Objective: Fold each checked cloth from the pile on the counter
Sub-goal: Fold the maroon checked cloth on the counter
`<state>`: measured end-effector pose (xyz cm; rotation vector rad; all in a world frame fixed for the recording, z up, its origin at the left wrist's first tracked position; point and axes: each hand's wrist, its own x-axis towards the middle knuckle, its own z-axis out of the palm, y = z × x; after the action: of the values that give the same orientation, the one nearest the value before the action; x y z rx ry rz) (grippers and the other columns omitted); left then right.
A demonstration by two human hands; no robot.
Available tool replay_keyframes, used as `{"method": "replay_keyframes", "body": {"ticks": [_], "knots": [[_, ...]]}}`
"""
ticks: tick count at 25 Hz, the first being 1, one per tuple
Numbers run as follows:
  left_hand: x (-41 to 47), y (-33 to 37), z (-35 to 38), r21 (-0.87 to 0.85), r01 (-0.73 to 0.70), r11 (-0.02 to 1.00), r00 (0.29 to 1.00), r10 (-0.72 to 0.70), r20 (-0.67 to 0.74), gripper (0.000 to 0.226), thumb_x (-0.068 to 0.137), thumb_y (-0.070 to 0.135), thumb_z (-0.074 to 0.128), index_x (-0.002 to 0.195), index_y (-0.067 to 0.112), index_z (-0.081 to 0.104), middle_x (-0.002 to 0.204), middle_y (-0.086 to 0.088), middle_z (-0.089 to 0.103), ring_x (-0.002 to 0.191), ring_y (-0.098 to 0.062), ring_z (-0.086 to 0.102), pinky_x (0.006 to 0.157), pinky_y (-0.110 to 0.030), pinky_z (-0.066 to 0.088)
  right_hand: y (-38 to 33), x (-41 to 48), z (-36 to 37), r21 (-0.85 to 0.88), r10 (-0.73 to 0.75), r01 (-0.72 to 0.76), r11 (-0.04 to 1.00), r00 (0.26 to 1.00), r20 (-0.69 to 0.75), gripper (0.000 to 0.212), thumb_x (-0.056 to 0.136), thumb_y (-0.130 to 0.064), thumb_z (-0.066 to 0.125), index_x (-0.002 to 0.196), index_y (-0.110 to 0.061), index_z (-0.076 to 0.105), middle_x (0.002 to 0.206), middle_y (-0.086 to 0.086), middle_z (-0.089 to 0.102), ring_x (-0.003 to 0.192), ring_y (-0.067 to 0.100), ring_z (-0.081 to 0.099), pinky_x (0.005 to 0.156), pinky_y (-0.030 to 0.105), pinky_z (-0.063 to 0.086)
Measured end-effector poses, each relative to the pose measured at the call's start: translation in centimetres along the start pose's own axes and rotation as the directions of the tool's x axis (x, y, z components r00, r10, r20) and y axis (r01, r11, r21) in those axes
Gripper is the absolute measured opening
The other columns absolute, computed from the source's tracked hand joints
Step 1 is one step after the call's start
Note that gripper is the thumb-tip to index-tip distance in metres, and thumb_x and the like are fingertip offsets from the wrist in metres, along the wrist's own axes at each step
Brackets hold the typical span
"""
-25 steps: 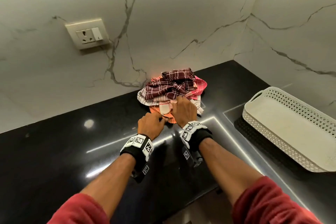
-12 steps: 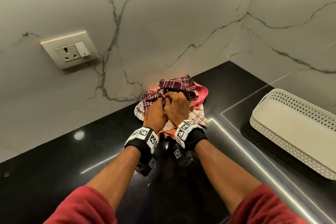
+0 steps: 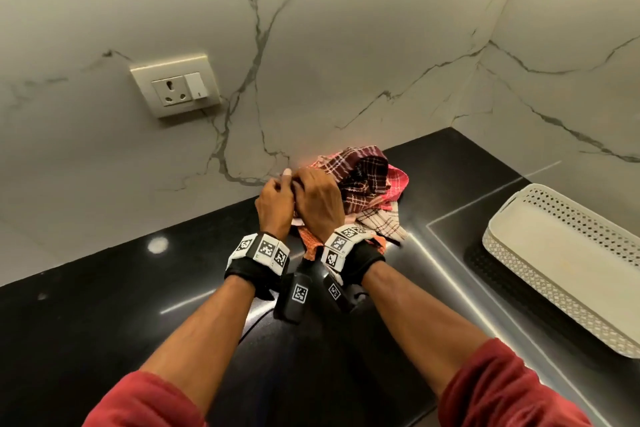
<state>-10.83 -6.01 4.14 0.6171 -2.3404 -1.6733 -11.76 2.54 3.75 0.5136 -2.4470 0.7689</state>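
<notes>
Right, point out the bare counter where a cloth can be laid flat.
Widest: the black counter left of the left hand, wall to near edge. Narrower: the strip between the pile and the white tray. Crowded: the pile, gripped by that hand and the right hand.

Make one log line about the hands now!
left hand: grips cloth pile | right hand: grips cloth pile | tray: apart at right

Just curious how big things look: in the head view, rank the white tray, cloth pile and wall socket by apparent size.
1. White tray, though nearer and cut off by the frame.
2. Cloth pile, partly hidden by left hand and right hand.
3. Wall socket.
</notes>
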Motion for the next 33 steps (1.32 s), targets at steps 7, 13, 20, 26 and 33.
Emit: {"method": "replay_keyframes", "body": {"ticks": [7, 13, 20, 26, 33], "knots": [[1.2, 0.8, -8.9, -0.221, 0.111, 0.969, 0.714, -0.232, -0.661, 0.037, 0.100, 0.026, 0.037, 0.113, 0.003, 0.063, 0.115, -0.020, 0.064, 0.109, -0.034, 0.057, 0.079, -0.034, 0.040, 1.0, 1.1, 0.9, -0.312, -0.049, 0.071, 0.947, 0.996, 0.078, 0.031, 0.063, -0.005, 0.057, 0.093, -0.014, 0.063, 0.081, 0.005, 0.065, 0.078, 0.026, 0.057, 0.081, 0.041, 0.042], [-0.7, -2.8, -17.1, -0.297, 0.302, 0.906, 0.468, -0.412, -0.782, 0.044, 0.105, 0.019, 0.024, 0.134, -0.009, 0.041, 0.143, -0.025, 0.044, 0.130, -0.036, 0.044, 0.099, -0.035, 0.031, -3.2, -3.2, 1.6, -0.070, -0.402, 0.424, 0.903, 0.891, 0.210, 0.058, 0.060, 0.002, 0.061, 0.118, 0.000, 0.063, 0.079, 0.008, 0.065, 0.059, 0.025, 0.060, 0.065, 0.034, 0.050], [-2.7, -3.0, -15.6, 0.026, 0.137, 0.990, 0.482, -0.044, -0.875, 0.032, 0.103, 0.028, 0.031, 0.112, 0.003, 0.048, 0.107, -0.026, 0.066, 0.094, -0.044, 0.061, 0.062, -0.035, 0.026, -11.3, -2.8, 0.7, 0.144, -0.434, 0.424, 0.894, 0.899, 0.049, 0.030, 0.059, 0.002, 0.067, 0.087, -0.008, 0.063, 0.082, 0.008, 0.063, 0.058, 0.026, 0.056, 0.053, 0.027, 0.038], [-1.6, -6.3, -25.6, -0.027, 0.367, 0.930, 0.457, -0.205, -0.866, 0.039, 0.103, 0.029, 0.029, 0.120, 0.001, 0.049, 0.121, -0.027, 0.061, 0.110, -0.043, 0.058, 0.082, -0.042, 0.041, -13.2, -1.6, 1.8, 0.342, -0.338, 0.224, 0.912, 0.884, 0.323, 0.036, 0.075, -0.005, 0.065, 0.109, -0.015, 0.073, 0.092, 0.007, 0.075, 0.078, 0.025, 0.069, 0.071, 0.033, 0.056], [-3.4, -8.2, -19.4, 0.323, -0.053, 0.945, 0.809, 0.230, -0.541, 0.022, 0.104, 0.027, 0.031, 0.092, 0.012, 0.041, 0.061, -0.001, 0.052, 0.051, -0.022, 0.050, 0.043, -0.026, 0.023, -16.4, -1.1, 4.6, 0.281, -0.232, 0.085, 0.956, 0.806, 0.545, 0.012, 0.083, -0.008, 0.059, 0.092, -0.015, 0.058, 0.082, 0.006, 0.066, 0.074, 0.024, 0.062, 0.068, 0.037, 0.052]]}}
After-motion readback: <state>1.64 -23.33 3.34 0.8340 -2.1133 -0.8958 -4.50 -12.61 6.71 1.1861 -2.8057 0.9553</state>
